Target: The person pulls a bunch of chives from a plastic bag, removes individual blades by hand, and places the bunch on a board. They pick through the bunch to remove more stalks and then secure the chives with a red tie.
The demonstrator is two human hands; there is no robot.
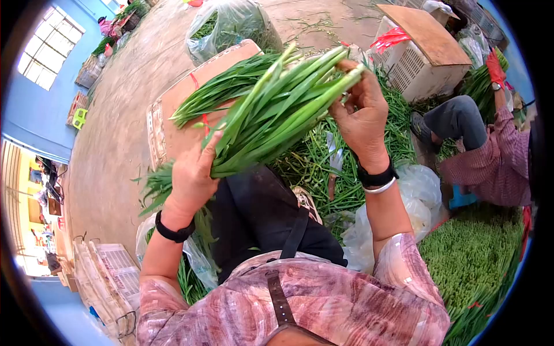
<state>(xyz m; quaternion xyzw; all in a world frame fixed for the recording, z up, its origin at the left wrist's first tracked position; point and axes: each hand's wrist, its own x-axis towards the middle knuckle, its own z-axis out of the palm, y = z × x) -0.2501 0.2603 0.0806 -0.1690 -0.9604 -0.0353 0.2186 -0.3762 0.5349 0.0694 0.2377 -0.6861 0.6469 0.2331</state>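
A bunch of long green leafy stalks (277, 118) lies slantwise between my two hands, above my lap. My left hand (193, 173) is closed round its leafy lower end, with leaf tips trailing out past the wrist. At the paler stalk ends, my right hand (363, 109) has its fingers bent and pinched against the stalks. Behind the held bunch, another pile of green leaves (225, 86) rests on a cardboard-topped surface (173, 106), where red ties show. A knife (334, 158) with a brown handle lies on the loose cuttings by my right forearm.
Green cuttings (398, 127) cover the floor ahead and right. A stuffed clear plastic bag (234, 29) stands beyond. At right are a white crate (398, 63) with a board on top, a seated person (490, 150), and packed green stalks (473, 248). Crates (112, 271) stand lower left.
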